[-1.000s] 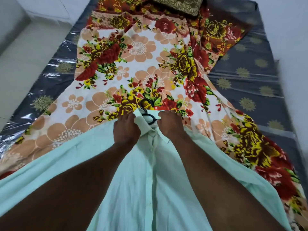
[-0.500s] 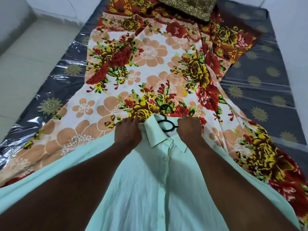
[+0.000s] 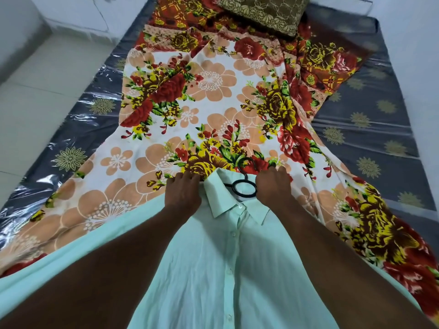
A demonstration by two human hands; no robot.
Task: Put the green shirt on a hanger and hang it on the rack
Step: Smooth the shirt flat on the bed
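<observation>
- Your left hand [image 3: 183, 194] clenches the green shirt [image 3: 225, 269] beside its collar [image 3: 221, 198], likely seating that shoulder.
- The shirt lies face up at the bed's [image 3: 380, 129] near edge, with the black hanger [image 3: 244, 187] poking from the collar.
- Your right hand [image 3: 273, 186] grips the opposite shoulder likewise.

We count one green shirt [image 3: 213, 269], filling the view at six o'clock. There is one black hanger [image 3: 244, 181], just above the centre. We see two grips, both bare hands: the left grip [image 3: 183, 195] at nine o'clock of the hanger and the right grip [image 3: 273, 186] at three o'clock of it. One floral bedsheet [image 3: 213, 103] lies across the middle. One patterned cushion [image 3: 263, 10] sits at twelve o'clock. One grey mattress [image 3: 368, 129] shows at three and nine o'clock.
</observation>
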